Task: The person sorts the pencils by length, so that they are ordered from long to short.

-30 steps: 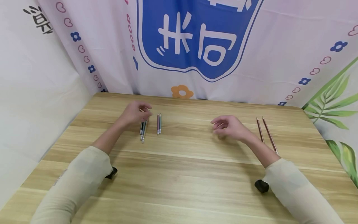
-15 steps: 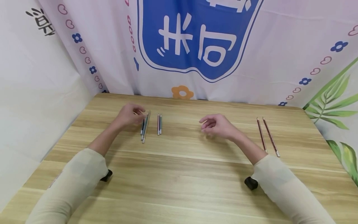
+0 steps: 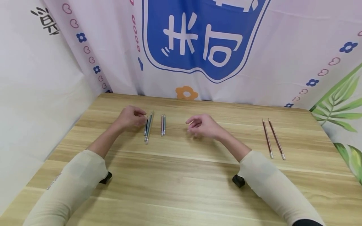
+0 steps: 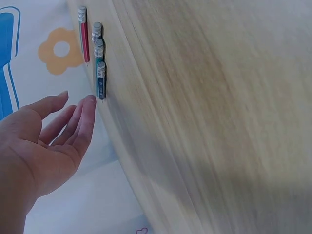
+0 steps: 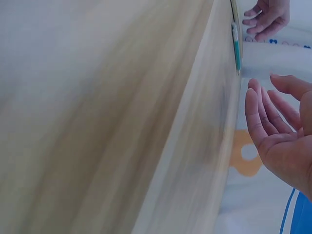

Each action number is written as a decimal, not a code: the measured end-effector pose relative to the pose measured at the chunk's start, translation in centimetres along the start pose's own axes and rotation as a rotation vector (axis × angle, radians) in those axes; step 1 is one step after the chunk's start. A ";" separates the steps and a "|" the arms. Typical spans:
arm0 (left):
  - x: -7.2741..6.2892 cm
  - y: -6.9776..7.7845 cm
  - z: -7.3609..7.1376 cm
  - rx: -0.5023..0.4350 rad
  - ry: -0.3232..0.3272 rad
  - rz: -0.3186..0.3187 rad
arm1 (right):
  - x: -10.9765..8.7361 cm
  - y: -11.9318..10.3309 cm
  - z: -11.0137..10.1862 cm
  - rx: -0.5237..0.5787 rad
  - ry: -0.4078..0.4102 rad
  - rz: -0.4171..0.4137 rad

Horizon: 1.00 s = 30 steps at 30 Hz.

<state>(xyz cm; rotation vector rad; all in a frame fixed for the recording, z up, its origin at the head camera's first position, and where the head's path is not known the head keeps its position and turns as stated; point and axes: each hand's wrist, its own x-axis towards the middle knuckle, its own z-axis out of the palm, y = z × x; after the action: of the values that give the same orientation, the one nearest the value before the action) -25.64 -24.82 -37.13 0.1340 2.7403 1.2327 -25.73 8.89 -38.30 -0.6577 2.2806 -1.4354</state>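
In the head view my left hand (image 3: pixel 130 117) hovers beside a bunch of dark and grey-green pencils (image 3: pixel 149 127), its fingertips right at their left side. The left wrist view shows this hand (image 4: pixel 58 129) with relaxed, slightly bent fingers and nothing in them, near a dark pencil (image 4: pixel 101 80) with an eraser end. Just right of the bunch lie two shorter pencils (image 3: pixel 163 125), side by side. My right hand (image 3: pixel 203 125) is to the right of that pair, fingers loosely bent and holding nothing; the right wrist view shows its palm (image 5: pixel 282 131) and a teal pencil (image 5: pixel 236 48) beyond.
Two long reddish-brown pencils (image 3: pixel 274 138) lie at the right of the wooden table (image 3: pixel 181 188). A printed curtain (image 3: pixel 118 47) hangs along the back edge, and a white wall covering (image 3: pixel 42 103) stands at the left. Black straps show under both sleeves.
My right hand has moved left, away from the reddish-brown pencils and towards the short pair. My left hand has drawn slightly left, uncovering more of the bunch of pencils.
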 end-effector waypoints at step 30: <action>-0.4 0.3 -0.9 -0.253 -0.100 -0.103 | 7.5 -3.7 7.0 0.190 -0.021 0.072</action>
<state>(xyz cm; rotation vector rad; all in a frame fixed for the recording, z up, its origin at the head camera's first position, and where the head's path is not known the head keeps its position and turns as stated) -25.35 -25.32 -36.31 0.0264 2.4494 1.4854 -27.48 -1.89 -38.24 -0.5251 2.0965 -1.5775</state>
